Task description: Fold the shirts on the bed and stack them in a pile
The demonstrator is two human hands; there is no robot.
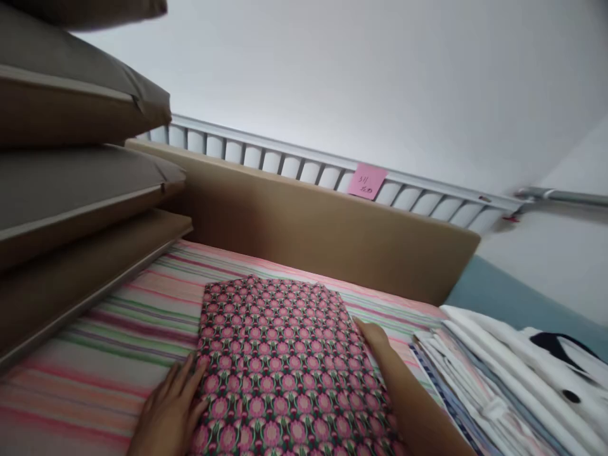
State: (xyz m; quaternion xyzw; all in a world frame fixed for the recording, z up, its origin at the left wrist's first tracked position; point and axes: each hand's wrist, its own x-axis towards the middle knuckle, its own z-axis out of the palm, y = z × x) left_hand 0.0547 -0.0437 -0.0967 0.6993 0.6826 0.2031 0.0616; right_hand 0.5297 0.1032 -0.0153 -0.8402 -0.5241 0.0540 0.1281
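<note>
A pink-and-dark patterned cloth, apparently a folded garment, lies flat on a striped sheet. My left hand rests at its left edge with the fingers spread, the fingertips touching the fabric. At the cloth's upper right edge is my right hand; its fingers are mostly hidden along that edge, so their grip does not show. The near end of the cloth runs out of the bottom of the view.
Wide grey-and-brown slabs are stacked at the left. A brown board stands behind the sheet, before a white slatted rail bearing a pink note. At the right lies a pile of folded clothes.
</note>
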